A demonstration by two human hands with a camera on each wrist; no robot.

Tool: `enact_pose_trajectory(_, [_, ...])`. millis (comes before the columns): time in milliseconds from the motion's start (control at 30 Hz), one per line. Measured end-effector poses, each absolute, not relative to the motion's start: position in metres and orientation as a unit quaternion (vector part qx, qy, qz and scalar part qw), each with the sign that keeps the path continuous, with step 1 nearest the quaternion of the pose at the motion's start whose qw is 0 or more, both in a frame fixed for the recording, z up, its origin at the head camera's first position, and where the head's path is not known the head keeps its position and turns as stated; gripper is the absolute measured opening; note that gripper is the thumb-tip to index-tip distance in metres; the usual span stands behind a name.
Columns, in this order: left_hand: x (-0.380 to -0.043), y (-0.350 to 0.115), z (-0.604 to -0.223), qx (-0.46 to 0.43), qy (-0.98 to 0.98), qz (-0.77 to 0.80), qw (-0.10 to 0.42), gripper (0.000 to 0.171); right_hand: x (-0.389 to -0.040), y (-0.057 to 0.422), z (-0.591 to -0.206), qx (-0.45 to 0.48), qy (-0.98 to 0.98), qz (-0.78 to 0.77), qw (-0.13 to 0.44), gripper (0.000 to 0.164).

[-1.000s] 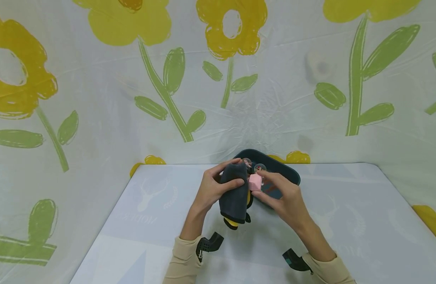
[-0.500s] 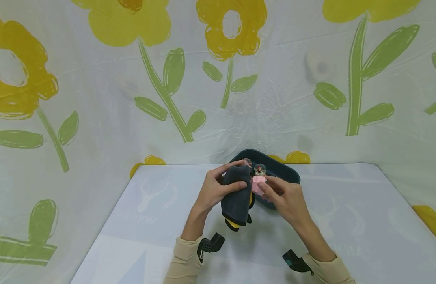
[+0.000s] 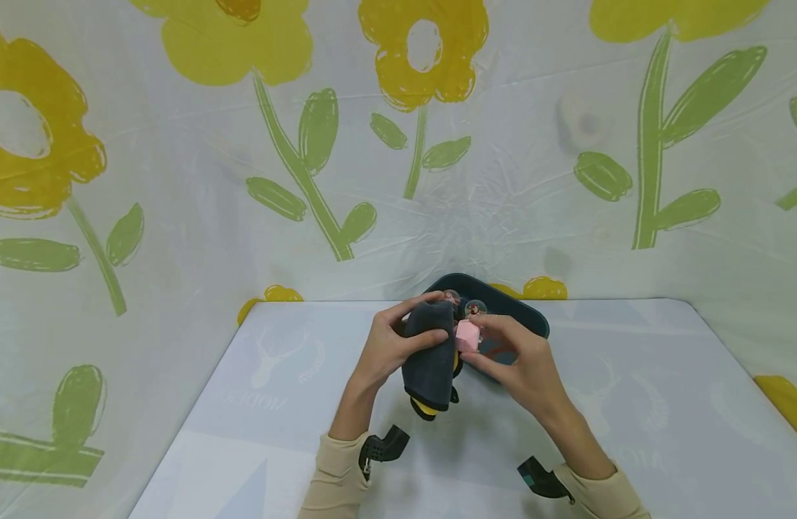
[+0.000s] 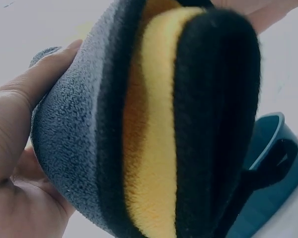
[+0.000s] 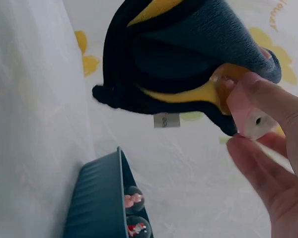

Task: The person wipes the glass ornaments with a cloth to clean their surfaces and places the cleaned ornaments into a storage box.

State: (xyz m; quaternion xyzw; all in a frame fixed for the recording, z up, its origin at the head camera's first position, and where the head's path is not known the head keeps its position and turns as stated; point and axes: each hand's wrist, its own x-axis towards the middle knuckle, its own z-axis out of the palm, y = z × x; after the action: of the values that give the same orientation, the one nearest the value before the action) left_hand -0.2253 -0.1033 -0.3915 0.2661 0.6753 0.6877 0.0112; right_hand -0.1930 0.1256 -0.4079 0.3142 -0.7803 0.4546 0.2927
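My left hand (image 3: 393, 339) grips a folded microfiber cloth (image 3: 429, 360), grey outside and yellow inside with black edging. In the left wrist view the thumb lies along the grey side of the cloth. Between the thumb and fingers of my right hand (image 3: 524, 357) is a small snow globe with a pink faceted base (image 3: 467, 336). Its clear dome (image 5: 223, 84) sits against the yellow face of the cloth, partly covered by it, in the right wrist view. The underside of the base (image 5: 258, 123) looks whitish with a dark hole.
Behind the hands a dark teal bin (image 3: 524, 317) stands on the white table (image 3: 275, 432). Two more snow globes show at it, one with a red-and-white figure (image 5: 138, 229), one with a pinkish figure (image 5: 134, 199). A flower-printed sheet (image 3: 502, 180) hangs behind.
The right fingers shift their hold on the pink base, which moves slightly right and then back left against the cloth. The left hand and cloth move only slightly.
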Motion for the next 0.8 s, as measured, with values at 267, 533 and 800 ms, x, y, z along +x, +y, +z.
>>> enact_pose_trajectory(267, [-0.2264,-0.1040,-0.3934,0.270,0.673,0.689,0.009,0.053,-0.1946,0.1247,-0.4054,0.373,-0.759,0.430,0.317,0.065])
enact_pose_trajectory(533, [-0.2265,-0.1043,-0.3932,0.267,0.675,0.688,0.010,0.052,-0.1943,0.1247,-0.4055,0.371,-0.764,0.421,0.318,0.066])
enact_pose_trajectory(800, [-0.2246,-0.1042,-0.3912,0.277,0.676,0.683,0.004,0.054,-0.1926,0.1265,-0.4066,0.312,-0.796,0.419,0.306,0.059])
